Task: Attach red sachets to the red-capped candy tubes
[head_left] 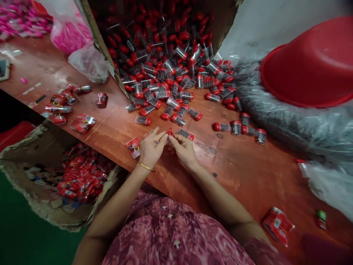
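My left hand (153,146), with a gold bangle on its wrist, and my right hand (185,151) meet at the fingertips over the table. Both pinch a small red plastic packet (170,131); most of it is hidden behind the fingers. A flat red printed packet (133,147) lies beside my left hand. Just past my right hand rests a clear tube with a red cap (185,134), filled with dark pieces. Many more such tubes (173,103) are strewn ahead of the hands.
A tipped cardboard box (103,48) spills tubes onto the table (234,184). Filled red packets (83,122) lie at left, above a lower carton (24,187) of packets. A red basin (309,66) sits on a plastic sack (264,110). Flat red packets (278,224) lie front right.
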Action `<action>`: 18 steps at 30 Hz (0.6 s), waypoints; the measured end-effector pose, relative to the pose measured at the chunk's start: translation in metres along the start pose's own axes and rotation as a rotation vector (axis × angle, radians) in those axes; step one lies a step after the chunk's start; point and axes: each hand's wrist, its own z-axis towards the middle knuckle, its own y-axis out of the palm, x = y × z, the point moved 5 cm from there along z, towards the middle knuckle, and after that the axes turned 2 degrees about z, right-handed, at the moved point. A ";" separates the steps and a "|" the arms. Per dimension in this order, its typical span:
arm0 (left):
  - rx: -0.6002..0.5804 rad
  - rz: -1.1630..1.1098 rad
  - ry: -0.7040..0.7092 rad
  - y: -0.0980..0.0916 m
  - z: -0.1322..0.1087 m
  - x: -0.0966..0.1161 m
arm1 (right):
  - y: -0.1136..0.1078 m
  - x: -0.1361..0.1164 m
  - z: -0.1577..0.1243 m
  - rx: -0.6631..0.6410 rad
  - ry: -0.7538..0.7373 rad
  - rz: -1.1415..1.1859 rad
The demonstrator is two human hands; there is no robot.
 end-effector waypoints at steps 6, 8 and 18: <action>-0.247 -0.542 -0.519 0.010 -0.031 -0.014 | -0.010 -0.010 -0.015 0.139 -0.257 -0.223; -0.237 -0.722 -0.611 0.016 -0.040 -0.013 | -0.008 -0.008 -0.023 0.105 -0.319 -0.318; 0.039 -0.878 -0.731 0.023 -0.044 -0.029 | -0.028 -0.011 -0.004 0.150 -0.279 -1.147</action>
